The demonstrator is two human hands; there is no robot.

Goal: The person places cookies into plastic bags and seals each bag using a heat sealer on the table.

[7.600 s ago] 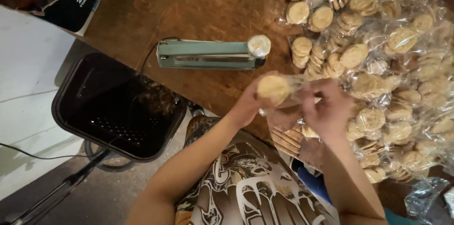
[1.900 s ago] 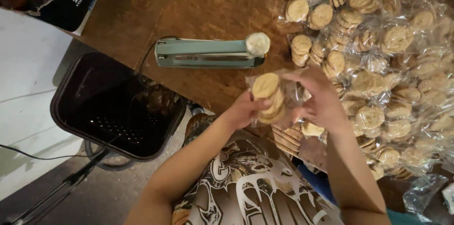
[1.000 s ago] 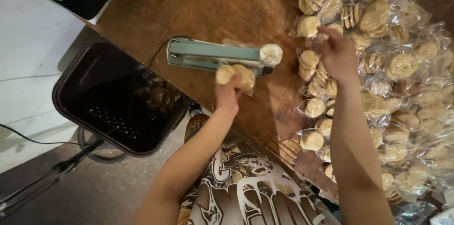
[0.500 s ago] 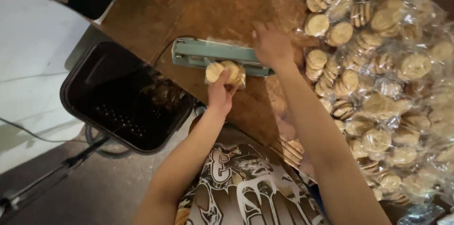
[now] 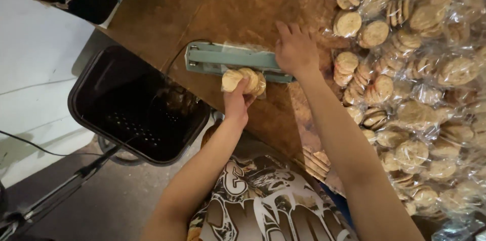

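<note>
left hand (image 5: 237, 100) grips a clear bag of biscuits (image 5: 244, 81), its open end tucked under the pale green heat sealer (image 5: 230, 61) on the brown table (image 5: 212, 3); right hand (image 5: 296, 51) presses flat on the sealer's arm, gripping nothing; piled sealed packs (image 5: 415, 94) lie just right.

I have a single view, from the camera worn on the head, looking almost straight down from close above the person's own lap and forearms. My frame centres on the right hand (image 5: 296, 51), pressed flat on the green bag sealer (image 5: 228, 59) lying on the brown table (image 5: 223, 3). Just nearer me, the left hand (image 5: 237, 103) grips a bag of biscuits (image 5: 244, 81) against the sealer. Beyond the right hand's outer side, bagged biscuits (image 5: 420, 84) fill the frame edge; outside the left hand sits a black bin (image 5: 136, 109).
</note>
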